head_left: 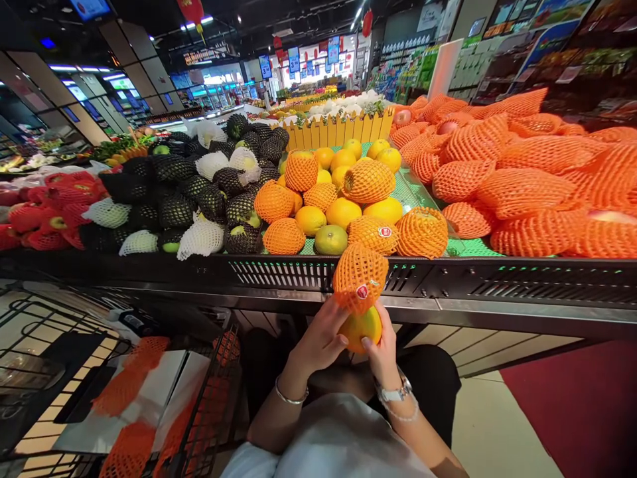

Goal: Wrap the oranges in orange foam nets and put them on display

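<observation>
A bare orange (362, 330), yellow-orange with a greenish patch, is held in front of the display. My right hand (383, 342) is closed around its right side, with the thumb across its front. Just above it, touching its top, is an orange foam net sleeve (361, 275) with a red sticker. Whether fruit fills that sleeve I cannot tell. My left hand (321, 338) has its fingers, slightly blurred, closed at the sleeve's lower left edge, its thumb beside the orange. Behind the sleeve stand bare oranges (343, 212) and net-wrapped oranges (422, 232).
A black display rim (283, 272) crosses in front of me. Black-netted fruit (174, 212) lies left, orange-netted fruit (532, 192) right. A wire cart (223, 372) at lower left holds a white box (159, 378) and loose orange nets (132, 382). A yellow fence (343, 131) stands behind the oranges.
</observation>
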### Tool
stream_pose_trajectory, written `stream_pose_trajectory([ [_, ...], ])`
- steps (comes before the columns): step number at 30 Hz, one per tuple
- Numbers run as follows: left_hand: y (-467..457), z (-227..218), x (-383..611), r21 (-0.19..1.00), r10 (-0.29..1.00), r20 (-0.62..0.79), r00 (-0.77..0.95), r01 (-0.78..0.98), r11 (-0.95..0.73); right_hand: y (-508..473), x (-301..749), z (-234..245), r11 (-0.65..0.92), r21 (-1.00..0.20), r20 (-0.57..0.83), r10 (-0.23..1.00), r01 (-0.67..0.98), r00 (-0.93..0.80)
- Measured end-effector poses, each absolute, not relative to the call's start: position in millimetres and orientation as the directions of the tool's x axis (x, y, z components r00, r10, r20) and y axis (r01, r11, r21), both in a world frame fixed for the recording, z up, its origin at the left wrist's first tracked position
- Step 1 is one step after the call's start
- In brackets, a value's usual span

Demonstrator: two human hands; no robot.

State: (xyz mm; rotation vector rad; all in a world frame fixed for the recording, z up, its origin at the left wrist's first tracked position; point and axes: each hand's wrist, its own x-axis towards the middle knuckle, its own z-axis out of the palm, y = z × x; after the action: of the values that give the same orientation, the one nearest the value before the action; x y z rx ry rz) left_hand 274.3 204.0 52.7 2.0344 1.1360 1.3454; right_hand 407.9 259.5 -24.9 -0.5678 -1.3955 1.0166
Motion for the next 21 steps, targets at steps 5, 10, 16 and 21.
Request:
stream_pose_trajectory([
  [5, 211, 38, 274, 0.728, 0.798, 0.602, 0.044, 0.380, -0.570, 269, 412, -19, 0.575, -0.799, 0.598, 0.788, -0.174, -0.147],
  [10, 239, 25, 262, 0.746, 0.554, 0.663, -0.503, 0.376, -0.550, 277, 403, -16, 0.548, -0.821, 0.567, 0.816, -0.160, -0.117],
  [16, 254, 76, 233, 0.664, 0.599, 0.745, -0.293, 0.409, -0.626, 280, 403, -27, 0.456, -0.865, 0.476, 0.878, -0.209, -0.054],
  [21, 278, 144, 237, 0.662, 0.824, 0.546, 0.154, 0.524, -0.536, 278, 414, -25, 0.385, -0.876, 0.420, 0.905, -0.291, -0.069],
])
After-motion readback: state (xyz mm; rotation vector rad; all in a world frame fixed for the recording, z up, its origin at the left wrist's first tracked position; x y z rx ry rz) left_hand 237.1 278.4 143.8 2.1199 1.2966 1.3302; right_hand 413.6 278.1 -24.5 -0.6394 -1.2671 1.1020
